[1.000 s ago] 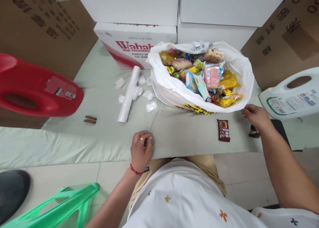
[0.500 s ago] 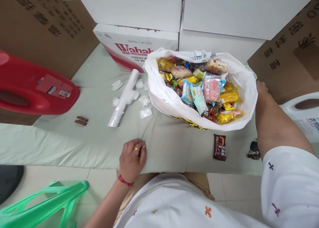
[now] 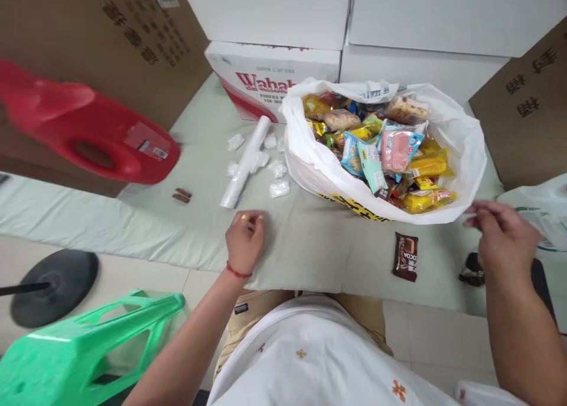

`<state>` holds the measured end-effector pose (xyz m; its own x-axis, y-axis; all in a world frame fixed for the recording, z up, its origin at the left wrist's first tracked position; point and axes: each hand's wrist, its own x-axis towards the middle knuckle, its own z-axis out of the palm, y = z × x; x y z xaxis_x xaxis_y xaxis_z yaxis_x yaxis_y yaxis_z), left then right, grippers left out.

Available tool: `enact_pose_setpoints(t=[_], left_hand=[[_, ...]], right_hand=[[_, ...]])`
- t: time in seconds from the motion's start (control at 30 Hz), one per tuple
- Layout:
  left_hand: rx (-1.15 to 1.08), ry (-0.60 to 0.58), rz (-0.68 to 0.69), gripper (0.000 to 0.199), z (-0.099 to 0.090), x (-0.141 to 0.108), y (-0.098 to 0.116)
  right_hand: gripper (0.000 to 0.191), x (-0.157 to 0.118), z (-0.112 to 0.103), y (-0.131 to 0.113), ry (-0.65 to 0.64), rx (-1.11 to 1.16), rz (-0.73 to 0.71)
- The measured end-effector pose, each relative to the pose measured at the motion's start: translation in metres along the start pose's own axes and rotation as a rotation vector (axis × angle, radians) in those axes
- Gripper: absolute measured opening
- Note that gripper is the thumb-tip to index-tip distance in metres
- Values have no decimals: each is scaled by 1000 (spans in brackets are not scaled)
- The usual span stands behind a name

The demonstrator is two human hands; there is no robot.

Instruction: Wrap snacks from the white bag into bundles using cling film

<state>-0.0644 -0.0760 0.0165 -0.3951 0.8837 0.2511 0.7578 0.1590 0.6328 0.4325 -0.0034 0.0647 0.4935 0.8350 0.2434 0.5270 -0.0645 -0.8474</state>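
Note:
My left hand (image 3: 245, 237) rests near the table's front edge, fingers curled together with nothing visible in them. At the lower right rim of the white plastic bag (image 3: 310, 175), my right hand (image 3: 505, 231) has its fingertips by the plastic; whether they pinch it is unclear. Many wrapped snacks (image 3: 396, 149) fill the open bag. A brown cocoa packet (image 3: 405, 256) lies on the table in front of it. Left of the bag is a clear plastic roll (image 3: 247, 162), with several small crumpled plastic pieces (image 3: 279, 188) around it.
Two small brown pieces (image 3: 182, 195) lie near a red jug (image 3: 93, 134) at the left. White boxes (image 3: 274, 81) stand behind the bag, brown cartons (image 3: 146, 33) at both sides. A dark object (image 3: 473, 270) sits by my right wrist. A green stool (image 3: 101, 347) stands on the floor.
My right hand has come from behind the bag's right side toward me, to its lower right rim. My left hand has lifted slightly and moved up. The view has shifted left.

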Motion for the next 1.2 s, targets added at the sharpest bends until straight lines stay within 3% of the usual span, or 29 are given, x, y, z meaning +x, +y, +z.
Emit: enact_pose_setpoints(t=[0.1,0.17,0.23,0.3,0.37,0.43,0.6,0.73,0.8,0.87,0.97,1.07,1.13,1.2], left_hand=[[61,55,0,21,18,37,9],[80,47,55,34,32,58,15],[116,-65,89,44,43,71,20],[128,-139,54,40,48,73,21],[64,-114,51,27,46,63,19],[-76,-53,143,18,39,42,19],[-318,-94,467,20,13,-16,35],[-295,-220,693,22,5,-38,54],[-320,-270,736,23,7,-44,60],[-407,-269,645,20,10,-49,62],[-647,-262,178,23,17,-57,64],[-943,-567,-303,51,24,-63,69],[-1098,-746,-438,60,28,-64,75],[-1188,-741,-485,61,31,-62,78]], right_hand=[[24,-69,-15,3,-16,138,59],[24,-102,-16,5,13,210,119],[25,-127,-13,3,26,255,173],[26,-145,-7,-3,19,272,203],[26,-161,-1,-12,13,301,198],[23,-175,8,-22,-47,342,183],[21,-193,50,-57,-514,451,189],[33,-193,95,-85,-715,441,-2],[31,-194,114,-92,-765,386,-128],[21,-198,127,-92,-762,344,-154],[23,-204,137,-86,-658,391,35],[31,-210,139,-83,-625,487,229],[34,-212,139,-85,-683,545,296],[35,-211,137,-88,-717,604,348]])
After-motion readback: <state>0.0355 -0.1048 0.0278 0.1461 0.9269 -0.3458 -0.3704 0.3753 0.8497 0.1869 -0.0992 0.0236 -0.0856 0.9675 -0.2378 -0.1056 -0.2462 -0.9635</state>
